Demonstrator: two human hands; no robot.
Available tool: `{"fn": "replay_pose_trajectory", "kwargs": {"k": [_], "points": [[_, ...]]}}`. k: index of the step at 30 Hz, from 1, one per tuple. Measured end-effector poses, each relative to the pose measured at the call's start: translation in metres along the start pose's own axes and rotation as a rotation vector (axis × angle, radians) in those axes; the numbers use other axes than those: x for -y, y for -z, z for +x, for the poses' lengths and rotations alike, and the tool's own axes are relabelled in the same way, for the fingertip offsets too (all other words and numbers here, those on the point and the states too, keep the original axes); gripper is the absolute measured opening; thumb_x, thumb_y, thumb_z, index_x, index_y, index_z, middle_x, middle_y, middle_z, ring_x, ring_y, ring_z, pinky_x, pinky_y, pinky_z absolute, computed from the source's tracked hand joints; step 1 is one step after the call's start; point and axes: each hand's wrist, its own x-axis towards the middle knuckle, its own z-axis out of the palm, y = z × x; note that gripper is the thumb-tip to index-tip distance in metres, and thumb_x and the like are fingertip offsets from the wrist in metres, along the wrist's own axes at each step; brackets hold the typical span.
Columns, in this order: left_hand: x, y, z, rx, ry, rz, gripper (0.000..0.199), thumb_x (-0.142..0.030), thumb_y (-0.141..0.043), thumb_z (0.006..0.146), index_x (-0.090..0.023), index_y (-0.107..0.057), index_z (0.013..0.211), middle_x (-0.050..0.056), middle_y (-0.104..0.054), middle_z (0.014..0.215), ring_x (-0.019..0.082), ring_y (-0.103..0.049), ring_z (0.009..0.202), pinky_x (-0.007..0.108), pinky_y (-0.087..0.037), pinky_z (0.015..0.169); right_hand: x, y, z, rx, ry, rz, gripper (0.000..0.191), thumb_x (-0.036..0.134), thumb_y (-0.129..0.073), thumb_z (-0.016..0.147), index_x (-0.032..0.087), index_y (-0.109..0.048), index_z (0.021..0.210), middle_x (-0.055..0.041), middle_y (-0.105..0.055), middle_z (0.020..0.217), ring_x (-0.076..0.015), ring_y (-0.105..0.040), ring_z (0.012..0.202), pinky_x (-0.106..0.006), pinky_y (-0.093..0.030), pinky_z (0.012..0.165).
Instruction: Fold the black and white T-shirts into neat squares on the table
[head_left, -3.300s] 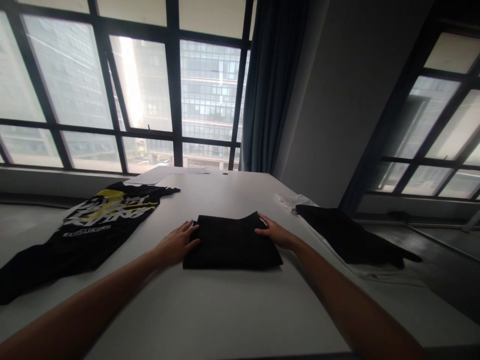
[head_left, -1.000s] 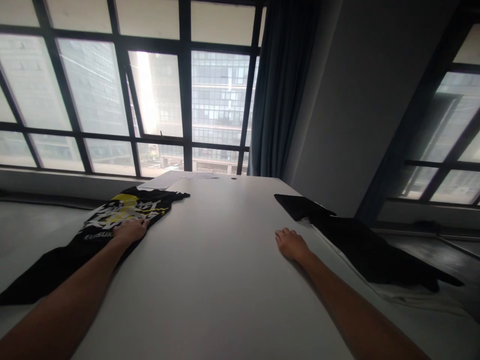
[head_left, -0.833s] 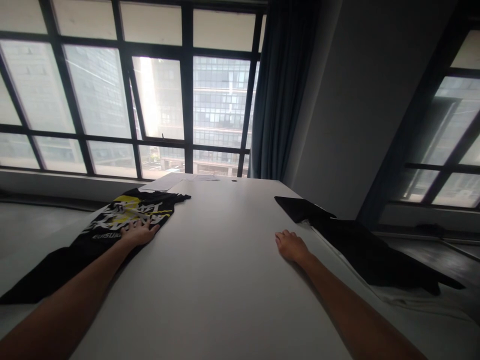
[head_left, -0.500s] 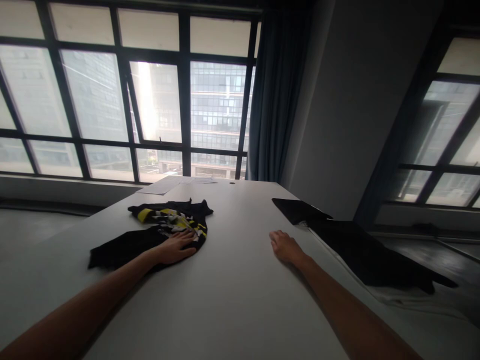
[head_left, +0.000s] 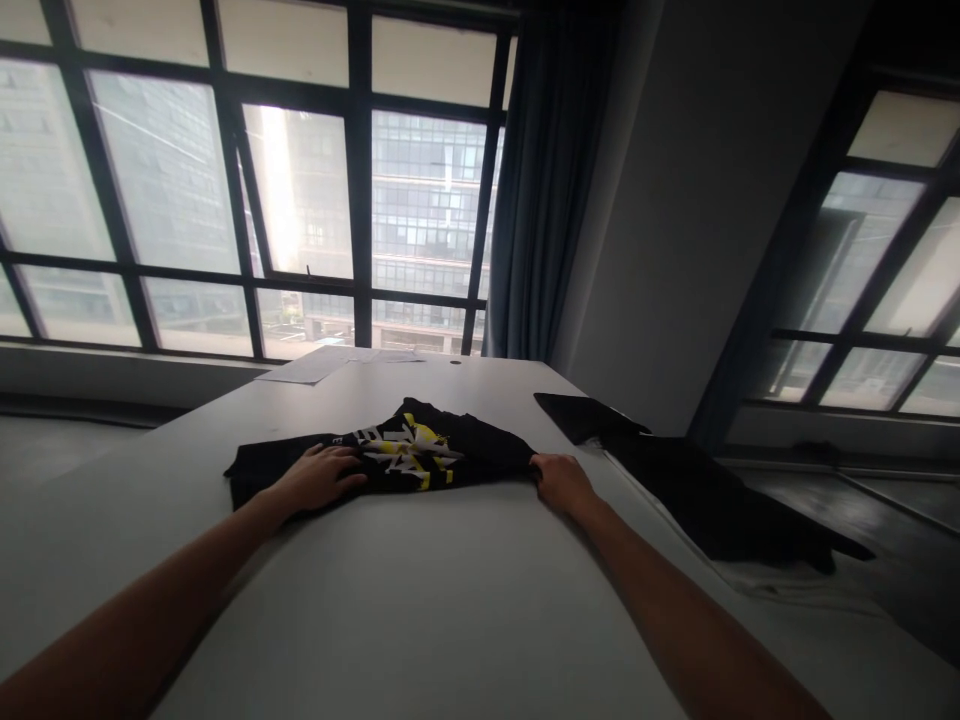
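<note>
I look down the length of a white table [head_left: 450,620] and find the black printed shirt [head_left: 409,450] lying across it, bunched, between the two hands. Its white and yellow print is creased into broken shapes; I can't read the wording.

The left hand [head_left: 315,482] rests palm down on the shirt, fingers extended and not clenched around anything. It covers part of the cloth, so I can't see how the fabric lies under the palm. The right hand [head_left: 562,484] has its fingers curled in on the shirt's far right end, grasping it; the thumb and the pinched bit of fabric are hard for me to make out. Both forearms run out of my view at the bottom edge.

To the right, dark cloth [head_left: 697,490] lies along the table's side, over something pale [head_left: 802,590]. It is so dark that I can't tell how many pieces there are. At the far end I make out papers [head_left: 304,368], too faint to read. Beyond are a bright window [head_left: 300,190], cut off at the top and left, and a blue curtain [head_left: 532,200], its upper part lost in shadow.
</note>
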Motion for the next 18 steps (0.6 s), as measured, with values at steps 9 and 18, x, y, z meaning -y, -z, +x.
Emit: {"fn": "replay_pose_trajectory", "kwargs": {"k": [9, 18], "points": [[0.052, 0.021, -0.021, 0.348, 0.023, -0.225, 0.079, -0.054, -0.072, 0.064, -0.03, -0.056, 0.138, 0.011, -0.039, 0.155, 0.037, -0.043, 0.136, 0.047, -0.041, 0.107, -0.032, 0.023, 0.002, -0.196, -0.451, 0.202, 0.038, 0.024, -0.037, 0.093, 0.013, -0.057, 0.123, -0.0183, -0.07, 0.106, -0.0307, -0.065, 0.102, -0.038, -0.046, 0.083], [0.024, 0.055, -0.025, 0.162, -0.171, -0.505, 0.047, -0.062, -0.052, 0.085, -0.02, -0.07, 0.099, 0.004, -0.072, 0.09, 0.023, -0.065, 0.083, 0.03, -0.051, 0.076, -0.041, 0.075, -0.002, -0.71, -0.554, 1.323, 0.008, 0.022, -0.05, 0.083, 0.02, -0.057, 0.079, -0.0017, -0.063, 0.074, -0.0186, -0.063, 0.067, -0.032, -0.057, 0.061]]}}
